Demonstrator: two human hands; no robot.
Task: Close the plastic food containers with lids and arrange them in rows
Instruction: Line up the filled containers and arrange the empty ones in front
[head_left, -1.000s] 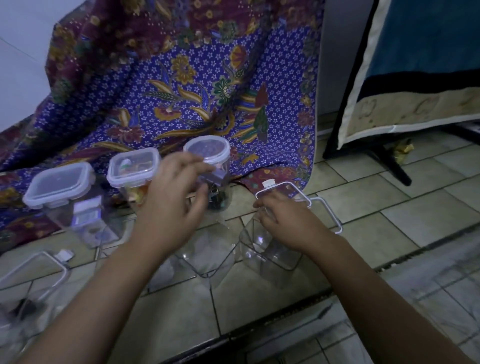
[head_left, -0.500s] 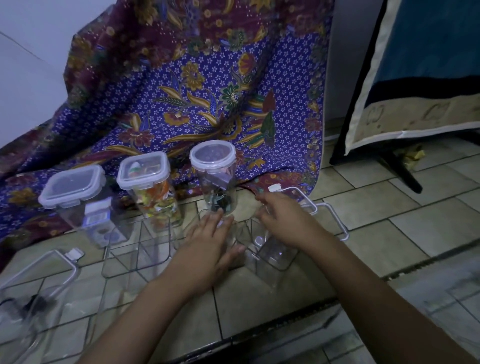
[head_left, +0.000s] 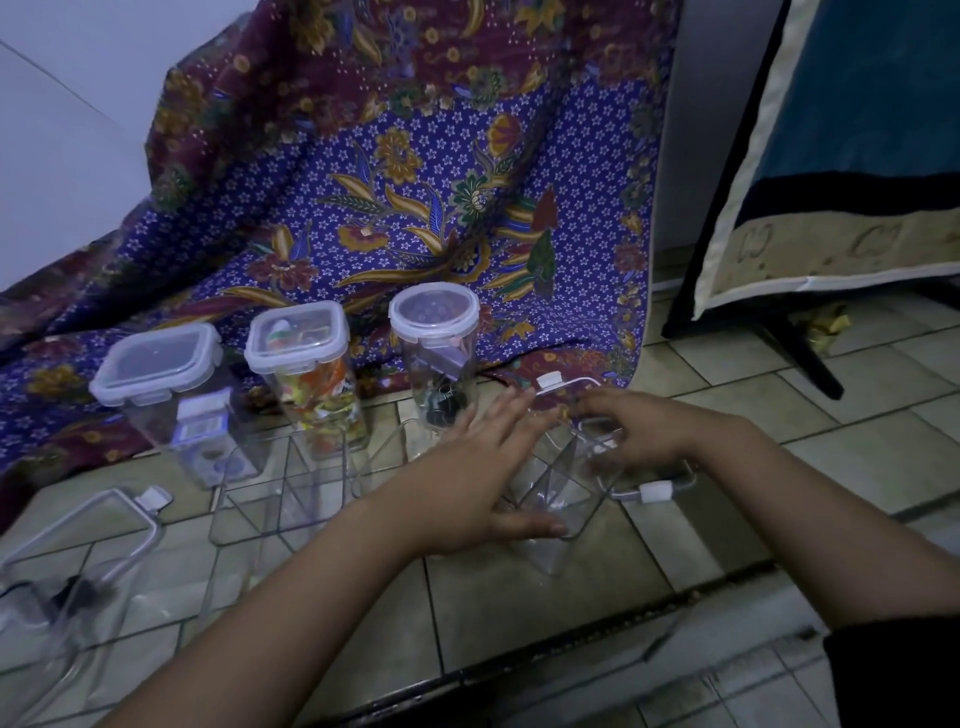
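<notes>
tiled floor (head_left: 857, 447), lidded containers (head_left: 296, 343), batik cloth (head_left: 415, 208)

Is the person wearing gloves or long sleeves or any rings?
No gloves: both the left hand and the right hand are bare, and the forearms are bare too. I can see no rings, watch or bracelet, though the picture is dim and a bit blurred. A dark sleeve shows at the bottom right corner, high up the right arm.

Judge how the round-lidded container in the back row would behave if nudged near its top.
The round-lidded container looks tall and narrow, so it would probably tip rather than slide. It seems light: only a few small dark items sit at the bottom. Its clear plastic walls look rigid and probably smooth.
</notes>
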